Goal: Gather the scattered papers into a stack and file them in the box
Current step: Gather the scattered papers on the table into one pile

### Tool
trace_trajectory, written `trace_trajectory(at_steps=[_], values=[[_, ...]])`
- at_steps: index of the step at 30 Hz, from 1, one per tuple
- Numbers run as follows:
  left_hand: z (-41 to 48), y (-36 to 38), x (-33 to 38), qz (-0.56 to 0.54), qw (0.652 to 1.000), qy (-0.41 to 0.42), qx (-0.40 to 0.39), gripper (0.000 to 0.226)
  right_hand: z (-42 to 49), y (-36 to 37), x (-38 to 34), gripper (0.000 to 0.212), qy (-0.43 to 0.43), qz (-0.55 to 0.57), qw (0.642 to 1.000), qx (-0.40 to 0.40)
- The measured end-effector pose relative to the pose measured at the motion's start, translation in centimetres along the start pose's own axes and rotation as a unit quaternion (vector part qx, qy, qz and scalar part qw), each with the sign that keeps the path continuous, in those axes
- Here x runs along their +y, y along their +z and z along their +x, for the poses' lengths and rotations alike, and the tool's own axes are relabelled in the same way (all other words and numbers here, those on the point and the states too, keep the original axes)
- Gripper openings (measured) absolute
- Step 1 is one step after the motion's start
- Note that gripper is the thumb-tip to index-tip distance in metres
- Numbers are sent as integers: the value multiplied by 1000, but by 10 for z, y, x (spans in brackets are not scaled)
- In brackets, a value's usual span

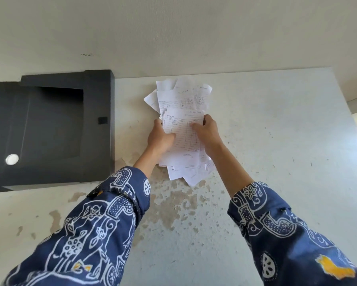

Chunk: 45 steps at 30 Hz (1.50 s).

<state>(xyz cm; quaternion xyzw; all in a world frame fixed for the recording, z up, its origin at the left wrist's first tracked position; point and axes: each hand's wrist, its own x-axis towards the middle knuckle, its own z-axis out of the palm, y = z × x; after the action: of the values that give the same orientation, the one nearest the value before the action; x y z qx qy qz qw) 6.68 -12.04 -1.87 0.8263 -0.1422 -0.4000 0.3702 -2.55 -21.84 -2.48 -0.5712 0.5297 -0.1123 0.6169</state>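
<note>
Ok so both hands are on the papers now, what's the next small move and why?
Probably square the papers up before moving them. The left hand and right hand pinch them from either side, but sheets fan out unevenly above and below the grip. Tapping the edges on the table should align them into one stack, so they slide cleanly into the black box lying open to the left.

White table (256, 141), paint flaking, carries black box (49, 129) and loose papers (179, 96).
</note>
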Motion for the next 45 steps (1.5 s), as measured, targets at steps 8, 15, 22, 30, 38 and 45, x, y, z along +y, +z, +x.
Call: trace_trajectory(at_steps=[8, 15, 22, 30, 38, 45], values=[[12, -7, 1, -16, 987, 33, 157, 27, 11, -8, 2, 34, -41, -160, 986, 20], [50, -19, 15, -4, 982, 44, 185, 42, 45, -12, -21, 53, -89, -210, 972, 63], [66, -19, 21, -74, 986, 19, 145, 23, 71, -2, -43, 45, -16, -124, 992, 31], [60, -17, 21, -54, 995, 39, 79, 42, 73, 4, -39, 6, -34, -142, 989, 28], [47, -19, 17, -37, 995, 94, 22, 63, 62, 6, -42, 8, -60, -138, 988, -19], [36, -17, 14, -79, 991, 105, 37, 69, 58, 11, -42, 26, -78, -198, 977, -9]])
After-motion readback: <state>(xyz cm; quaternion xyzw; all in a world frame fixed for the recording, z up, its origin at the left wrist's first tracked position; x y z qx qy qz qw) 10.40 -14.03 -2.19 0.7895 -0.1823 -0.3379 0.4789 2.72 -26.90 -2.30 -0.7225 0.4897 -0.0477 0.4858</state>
